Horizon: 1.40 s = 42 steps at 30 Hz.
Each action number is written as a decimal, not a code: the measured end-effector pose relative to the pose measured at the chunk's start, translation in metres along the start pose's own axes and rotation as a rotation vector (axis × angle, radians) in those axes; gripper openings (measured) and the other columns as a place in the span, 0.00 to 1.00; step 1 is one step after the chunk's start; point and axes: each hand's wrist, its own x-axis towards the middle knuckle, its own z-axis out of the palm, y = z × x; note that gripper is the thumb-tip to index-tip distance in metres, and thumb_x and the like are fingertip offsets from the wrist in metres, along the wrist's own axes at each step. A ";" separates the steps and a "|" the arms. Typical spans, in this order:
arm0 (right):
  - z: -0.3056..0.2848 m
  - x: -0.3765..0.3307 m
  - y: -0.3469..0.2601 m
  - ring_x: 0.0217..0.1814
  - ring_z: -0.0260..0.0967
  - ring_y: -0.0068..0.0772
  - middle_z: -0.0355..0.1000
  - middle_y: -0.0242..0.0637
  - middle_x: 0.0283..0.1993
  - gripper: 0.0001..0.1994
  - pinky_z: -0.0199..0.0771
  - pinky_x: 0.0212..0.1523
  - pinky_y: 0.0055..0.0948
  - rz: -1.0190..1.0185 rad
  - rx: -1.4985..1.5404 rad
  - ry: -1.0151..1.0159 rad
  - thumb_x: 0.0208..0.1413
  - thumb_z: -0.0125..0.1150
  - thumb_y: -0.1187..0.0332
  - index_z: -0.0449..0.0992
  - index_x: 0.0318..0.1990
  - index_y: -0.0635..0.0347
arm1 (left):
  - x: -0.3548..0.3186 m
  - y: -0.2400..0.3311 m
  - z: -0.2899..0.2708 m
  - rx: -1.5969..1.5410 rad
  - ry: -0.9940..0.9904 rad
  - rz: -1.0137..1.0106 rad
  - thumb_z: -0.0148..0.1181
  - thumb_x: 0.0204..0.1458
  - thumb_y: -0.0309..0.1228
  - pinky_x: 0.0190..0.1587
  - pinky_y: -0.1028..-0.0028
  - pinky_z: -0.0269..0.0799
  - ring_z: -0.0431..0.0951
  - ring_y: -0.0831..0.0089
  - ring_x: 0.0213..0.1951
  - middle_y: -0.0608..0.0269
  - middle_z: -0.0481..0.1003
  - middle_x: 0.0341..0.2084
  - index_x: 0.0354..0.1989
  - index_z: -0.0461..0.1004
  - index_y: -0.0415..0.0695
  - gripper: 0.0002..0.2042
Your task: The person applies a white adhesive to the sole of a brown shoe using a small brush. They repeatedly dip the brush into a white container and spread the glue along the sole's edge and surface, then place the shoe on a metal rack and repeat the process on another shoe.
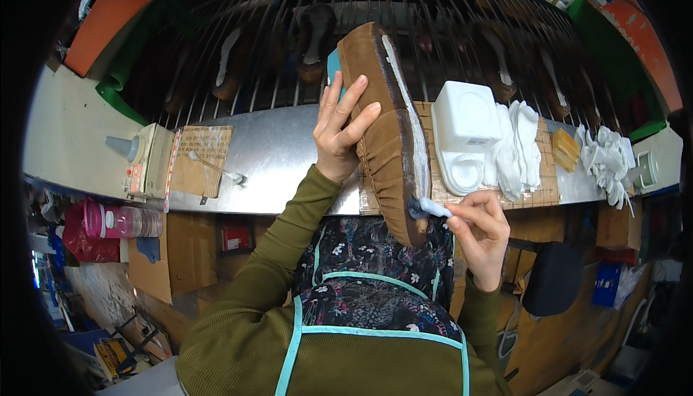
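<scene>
Workshop desk: A metal-topped desk (278, 154) runs across the scene, backed by a rack of dark bars (281, 6).
Nearest the camera: A person in an olive top wears a dark floral apron (382, 309) with turquoise trim.
Below the desk: A pink-topped bottle (123, 220) and a cardboard box (173, 259) sit at left, a dark seat (552, 280) at right.
Right hand: Thumb and forefinger of the right hand (482, 233) pinch the pale handle of a small brush (435, 207), its dark head touching the shoe's side.
Brown shoe: Tilted upright over the desk's near edge, the brown shoe (382, 125) bears a white strip along its side; its lower end overlaps the apron.
Left hand: Fingers of the left hand (338, 136) spread across the upper, grasping it.
Just right of the shoe: A white plastic container (468, 118) and white gloves (518, 150) crowd the spot, on a brown mat (546, 172) the shoe partly hides.
Farther right: A yellowish block (565, 150) lies near a crumpled white bundle (608, 161).
Desk's left: A cardboard sheet (195, 172) lies beside a pale box (151, 154).
Behind: Bars partly screen dark shoes (315, 38) with pale strips; the brown shoe blocks the rack's middle.
</scene>
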 end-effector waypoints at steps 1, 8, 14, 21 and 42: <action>0.001 -0.006 0.000 0.30 0.62 0.18 0.66 0.31 0.34 0.09 0.60 0.27 0.16 0.021 0.045 0.012 0.48 0.66 0.77 0.82 0.39 0.62 | 0.000 -0.001 0.000 -0.007 -0.003 -0.018 0.68 0.42 0.34 0.61 0.47 0.57 0.62 0.44 0.62 0.58 0.68 0.58 0.50 0.70 0.59 0.23; 0.023 -0.019 -0.003 0.29 0.59 0.16 0.64 0.30 0.34 0.09 0.59 0.28 0.16 0.076 0.056 0.167 0.51 0.65 0.75 0.80 0.40 0.65 | -0.001 -0.003 0.003 -0.004 -0.015 -0.040 0.70 0.40 0.32 0.62 0.49 0.57 0.61 0.45 0.62 0.59 0.68 0.58 0.51 0.70 0.60 0.26; 0.025 0.004 -0.002 0.27 0.58 0.16 0.64 0.30 0.32 0.08 0.59 0.24 0.17 -0.031 -0.107 0.216 0.51 0.64 0.75 0.81 0.40 0.63 | -0.003 0.000 0.002 0.033 -0.044 -0.020 0.69 0.41 0.31 0.62 0.48 0.56 0.60 0.45 0.63 0.60 0.68 0.59 0.51 0.71 0.60 0.25; 0.026 0.029 0.001 0.26 0.57 0.17 0.64 0.31 0.32 0.09 0.57 0.22 0.18 -0.136 -0.205 0.241 0.50 0.65 0.75 0.82 0.41 0.60 | 0.000 0.002 -0.001 0.032 -0.040 0.002 0.69 0.40 0.30 0.62 0.48 0.55 0.60 0.45 0.63 0.61 0.67 0.59 0.50 0.72 0.61 0.25; -0.004 0.017 -0.007 0.29 0.62 0.19 0.66 0.32 0.34 0.10 0.61 0.25 0.16 -0.225 -0.152 0.112 0.48 0.66 0.78 0.81 0.40 0.63 | 0.023 0.006 0.002 0.045 -0.076 -0.171 0.71 0.35 0.25 0.62 0.49 0.58 0.61 0.48 0.62 0.67 0.65 0.61 0.54 0.71 0.60 0.32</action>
